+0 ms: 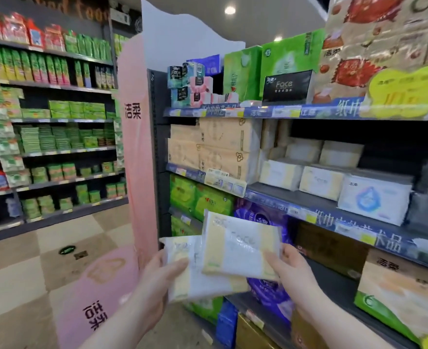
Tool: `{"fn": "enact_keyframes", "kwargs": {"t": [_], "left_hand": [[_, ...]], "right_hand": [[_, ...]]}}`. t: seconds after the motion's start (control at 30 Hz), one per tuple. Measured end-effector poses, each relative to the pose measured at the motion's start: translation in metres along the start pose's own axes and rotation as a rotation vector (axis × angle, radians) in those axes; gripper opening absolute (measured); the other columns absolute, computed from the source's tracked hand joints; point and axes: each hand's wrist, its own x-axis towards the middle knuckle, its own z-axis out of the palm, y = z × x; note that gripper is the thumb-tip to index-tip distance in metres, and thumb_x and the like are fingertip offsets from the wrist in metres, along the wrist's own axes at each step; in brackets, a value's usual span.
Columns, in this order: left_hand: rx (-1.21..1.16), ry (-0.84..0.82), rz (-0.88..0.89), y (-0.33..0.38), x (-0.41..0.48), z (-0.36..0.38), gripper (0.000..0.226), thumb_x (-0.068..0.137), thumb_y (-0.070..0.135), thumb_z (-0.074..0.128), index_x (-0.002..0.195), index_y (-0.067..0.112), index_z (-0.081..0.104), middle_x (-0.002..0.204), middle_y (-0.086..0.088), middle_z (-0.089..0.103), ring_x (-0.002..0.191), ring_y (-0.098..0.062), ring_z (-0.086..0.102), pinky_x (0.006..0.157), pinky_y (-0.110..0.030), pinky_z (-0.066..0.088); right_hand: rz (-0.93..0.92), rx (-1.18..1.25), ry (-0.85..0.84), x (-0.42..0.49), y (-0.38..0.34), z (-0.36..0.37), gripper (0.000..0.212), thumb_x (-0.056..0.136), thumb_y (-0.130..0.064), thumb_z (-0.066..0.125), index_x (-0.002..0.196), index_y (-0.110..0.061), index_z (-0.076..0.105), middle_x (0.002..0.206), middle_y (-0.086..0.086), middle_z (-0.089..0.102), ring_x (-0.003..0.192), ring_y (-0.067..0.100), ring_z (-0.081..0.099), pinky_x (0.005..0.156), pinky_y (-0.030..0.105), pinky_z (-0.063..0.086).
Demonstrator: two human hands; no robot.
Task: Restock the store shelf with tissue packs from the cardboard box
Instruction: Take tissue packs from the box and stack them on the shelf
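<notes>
Item one: my left hand (pixel 156 282), thumb across the front and fingers curled underneath, holds the lower tissue pack (pixel 197 280), white film with pale yellow bands. Item two: my right hand (pixel 292 272), thumb pressed on the front edge and fingers behind, holds the upper tissue pack (pixel 240 248), same design, one corner lying over the lower pack. Both packs are raised in front of the lower shelves, below the middle shelf (pixel 296 197), where matching yellow-banded packs (pixel 321 181) sit in rows beside a white pack with a blue print (pixel 374 197). The cardboard box is not in view. Hazards, as I judge them: each pack is held at one end only, and the film looks slick, so the free end may droop or slip. The overlap could make one pack drag the other when I lift them. Pushing both in together could knock over the front row. Legible writing: "Face" shows faintly on the upper pack and clearly on the black carton (pixel 287 85) on the top shelf. "洁柔" runs down the pink end panel (pixel 134 152). The blue shelf-edge strip (pixel 346 224) carries large characters that are only partly readable, and its price tags are too blurred to read.
</notes>
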Motion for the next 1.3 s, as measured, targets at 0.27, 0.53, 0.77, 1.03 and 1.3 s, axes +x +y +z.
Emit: {"fn": "enact_keyframes", "kwargs": {"t": [0.27, 0.53, 0.77, 1.03, 1.3], "left_hand": [[-0.012, -0.242, -0.097, -0.022, 0.123, 0.038, 0.03, 0.083, -0.003, 0.061, 0.111, 0.004, 0.056, 0.091, -0.013, 0.074, 0.074, -0.025, 0.072, 0.053, -0.032, 0.057], [-0.019, -0.333, -0.107, -0.024, 0.232, 0.095, 0.036, 0.086, 0.0, 0.058, 0.121, 0.002, 0.052, 0.108, -0.021, 0.069, 0.097, -0.038, 0.067, 0.07, -0.042, 0.058], [-0.01, -0.394, -0.053, -0.013, 0.324, 0.178, 0.026, 0.086, -0.005, 0.055, 0.111, 0.003, 0.057, 0.096, -0.02, 0.073, 0.077, -0.03, 0.071, 0.059, -0.036, 0.06], [0.036, -0.555, -0.184, -0.04, 0.378, 0.265, 0.029, 0.087, -0.001, 0.057, 0.115, 0.005, 0.06, 0.102, -0.017, 0.072, 0.093, -0.033, 0.069, 0.074, -0.041, 0.056], [0.141, -0.8, -0.244, -0.062, 0.425, 0.319, 0.046, 0.085, 0.014, 0.068, 0.127, 0.014, 0.049, 0.117, -0.007, 0.069, 0.105, -0.026, 0.066, 0.097, -0.047, 0.049]], "right_hand": [[0.049, -0.06, 0.209, 0.065, 0.007, -0.019, 0.012, 0.094, -0.022, 0.056, 0.106, -0.024, 0.052, 0.106, -0.004, 0.064, 0.096, 0.012, 0.063, 0.082, 0.034, 0.055], [-0.011, -0.012, 0.274, 0.178, 0.012, -0.047, 0.01, 0.094, -0.018, 0.057, 0.102, -0.024, 0.055, 0.099, -0.005, 0.066, 0.09, 0.011, 0.064, 0.072, 0.025, 0.053], [-0.136, -0.033, 0.342, 0.277, -0.007, -0.094, 0.017, 0.093, -0.013, 0.057, 0.087, -0.027, 0.051, 0.089, -0.006, 0.063, 0.082, 0.01, 0.061, 0.072, 0.019, 0.046], [-0.16, -0.009, 0.528, 0.328, 0.001, -0.146, 0.013, 0.093, -0.01, 0.056, 0.104, -0.018, 0.055, 0.095, -0.003, 0.066, 0.081, 0.006, 0.061, 0.056, 0.005, 0.046], [-0.2, -0.128, 0.782, 0.334, -0.01, -0.174, 0.013, 0.092, -0.016, 0.058, 0.096, -0.027, 0.054, 0.096, 0.006, 0.068, 0.089, 0.022, 0.065, 0.079, 0.037, 0.053]]}}
